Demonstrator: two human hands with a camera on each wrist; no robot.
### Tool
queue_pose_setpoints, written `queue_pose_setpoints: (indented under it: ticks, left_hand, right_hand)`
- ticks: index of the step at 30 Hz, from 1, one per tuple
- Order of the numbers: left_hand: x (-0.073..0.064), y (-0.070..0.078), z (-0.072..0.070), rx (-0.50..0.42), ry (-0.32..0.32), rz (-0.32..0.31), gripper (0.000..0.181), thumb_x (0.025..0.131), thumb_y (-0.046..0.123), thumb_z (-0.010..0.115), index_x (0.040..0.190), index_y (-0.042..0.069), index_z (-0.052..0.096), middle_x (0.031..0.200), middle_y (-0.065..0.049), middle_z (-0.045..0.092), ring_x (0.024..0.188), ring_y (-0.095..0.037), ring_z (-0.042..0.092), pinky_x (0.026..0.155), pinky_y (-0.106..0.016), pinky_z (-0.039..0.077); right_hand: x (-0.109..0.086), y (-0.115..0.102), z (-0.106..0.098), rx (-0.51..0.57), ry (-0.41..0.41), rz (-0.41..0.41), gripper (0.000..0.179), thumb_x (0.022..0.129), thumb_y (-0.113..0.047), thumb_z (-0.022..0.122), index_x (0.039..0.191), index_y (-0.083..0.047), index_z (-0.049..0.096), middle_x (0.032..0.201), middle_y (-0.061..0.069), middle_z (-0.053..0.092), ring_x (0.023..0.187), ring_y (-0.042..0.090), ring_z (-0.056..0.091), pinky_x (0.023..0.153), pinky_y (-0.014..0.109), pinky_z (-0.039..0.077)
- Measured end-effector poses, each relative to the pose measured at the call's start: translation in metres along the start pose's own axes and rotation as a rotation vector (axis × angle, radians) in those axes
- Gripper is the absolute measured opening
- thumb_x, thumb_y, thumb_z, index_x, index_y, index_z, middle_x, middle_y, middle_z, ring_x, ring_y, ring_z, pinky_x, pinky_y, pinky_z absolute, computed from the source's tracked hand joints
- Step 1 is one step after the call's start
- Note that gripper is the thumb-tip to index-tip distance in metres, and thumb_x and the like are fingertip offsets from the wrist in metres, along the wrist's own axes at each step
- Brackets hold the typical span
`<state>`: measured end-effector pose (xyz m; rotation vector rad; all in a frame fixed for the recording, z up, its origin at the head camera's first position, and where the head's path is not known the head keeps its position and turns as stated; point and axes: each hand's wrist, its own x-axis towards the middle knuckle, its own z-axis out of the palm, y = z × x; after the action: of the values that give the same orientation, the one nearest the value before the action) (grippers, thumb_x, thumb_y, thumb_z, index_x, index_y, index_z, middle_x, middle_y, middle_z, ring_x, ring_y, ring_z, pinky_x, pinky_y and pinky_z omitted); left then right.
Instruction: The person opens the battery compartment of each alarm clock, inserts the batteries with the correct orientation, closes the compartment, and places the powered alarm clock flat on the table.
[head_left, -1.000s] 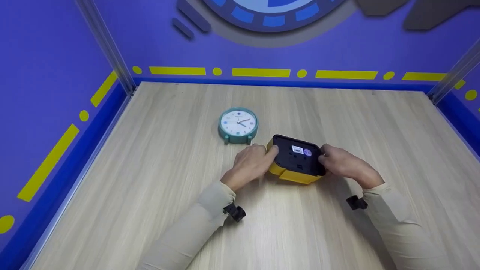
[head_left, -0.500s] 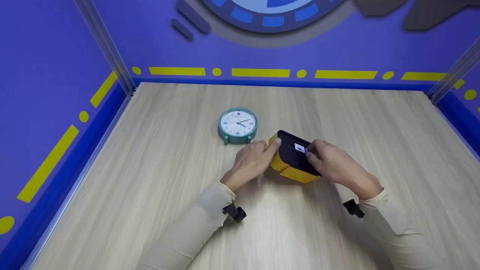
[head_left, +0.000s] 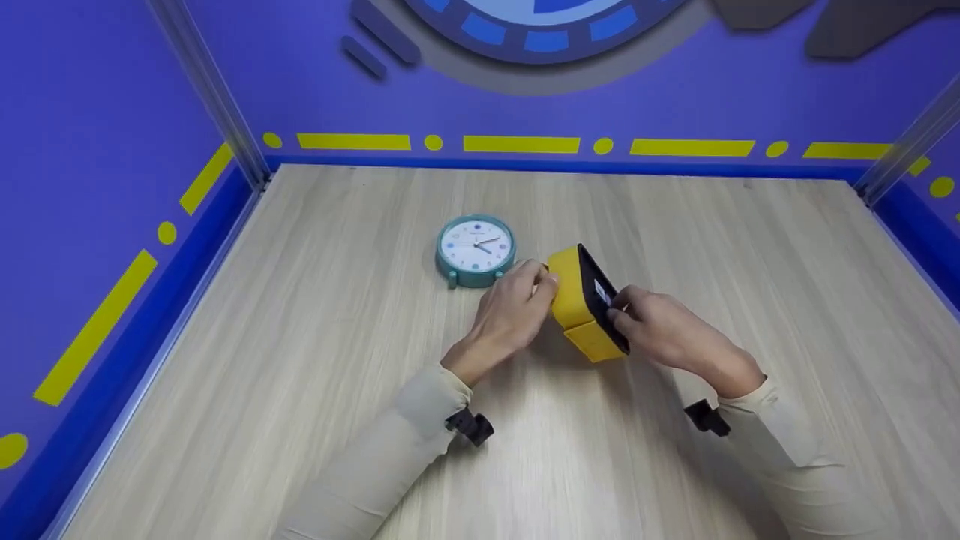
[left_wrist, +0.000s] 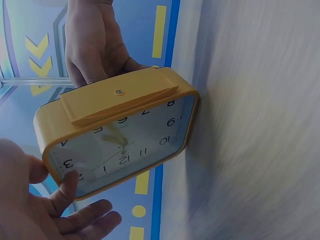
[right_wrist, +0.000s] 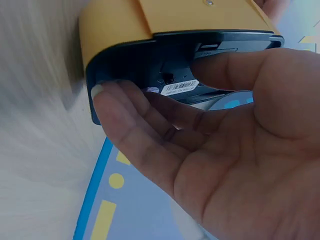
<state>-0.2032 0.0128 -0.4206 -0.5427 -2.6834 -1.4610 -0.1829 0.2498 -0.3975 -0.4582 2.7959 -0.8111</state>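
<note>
A yellow desk clock (head_left: 571, 289) with rounded corners is tilted between the two hands, its black back facing right. In the left wrist view, its white numbered face (left_wrist: 120, 145) shows. The left hand (head_left: 510, 307) grips the clock's left edge, thumb on the side and a fingertip on the face. At the black back (right_wrist: 130, 62), the right hand (head_left: 671, 330) has curled fingers touching it. Its thumb and index finger lie on either side of a small dark knob (right_wrist: 169, 78) beside a barcode label (right_wrist: 180, 88).
A teal round clock (head_left: 475, 246) lies face up on the wooden table (head_left: 315, 300), just beyond the left hand. Blue walls (head_left: 517, 112) with yellow marks enclose the back and sides. A black wrist mount (head_left: 470, 426) sits on the left sleeve.
The right hand has moved from the clock's right edge onto its back. The yellow clock has turned, its back swinging to the right. The teal clock stays put.
</note>
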Motion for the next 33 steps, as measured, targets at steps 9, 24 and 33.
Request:
queue_pose_setpoints:
  ticks: [9,24,33]
  left_hand:
    - [0.000,0.001,0.001,-0.017,-0.029,0.072,0.025,0.111,0.030,0.043,0.105,0.011,0.059,0.106,-0.002,0.057,0.099,-0.018,0.055,0.088,-0.035,0.044]
    - [0.001,0.002,0.002,-0.010,-0.105,0.110,0.037,0.112,0.035,0.039,0.129,0.009,0.060,0.139,-0.006,0.060,0.128,-0.018,0.057,0.109,-0.036,0.044]
    - [-0.002,0.003,0.009,0.017,-0.179,0.130,0.044,0.113,0.040,0.037,0.140,0.012,0.059,0.144,-0.003,0.059,0.134,-0.016,0.054,0.112,-0.036,0.043]
  right_hand:
    - [-0.006,-0.007,-0.009,0.041,0.060,0.007,0.028,0.112,-0.021,0.048,0.120,0.001,0.065,0.106,0.012,0.070,0.090,0.025,0.061,0.075,0.043,0.046]
    - [-0.013,-0.019,-0.009,-0.004,0.138,0.035,0.065,0.112,-0.061,0.032,0.114,-0.004,0.065,0.096,0.009,0.064,0.089,0.029,0.061,0.081,0.048,0.048]
    - [-0.018,-0.021,-0.018,-0.021,0.149,0.048,0.062,0.114,-0.052,0.033,0.117,0.000,0.067,0.105,0.014,0.069,0.096,0.033,0.064,0.087,0.054,0.049]
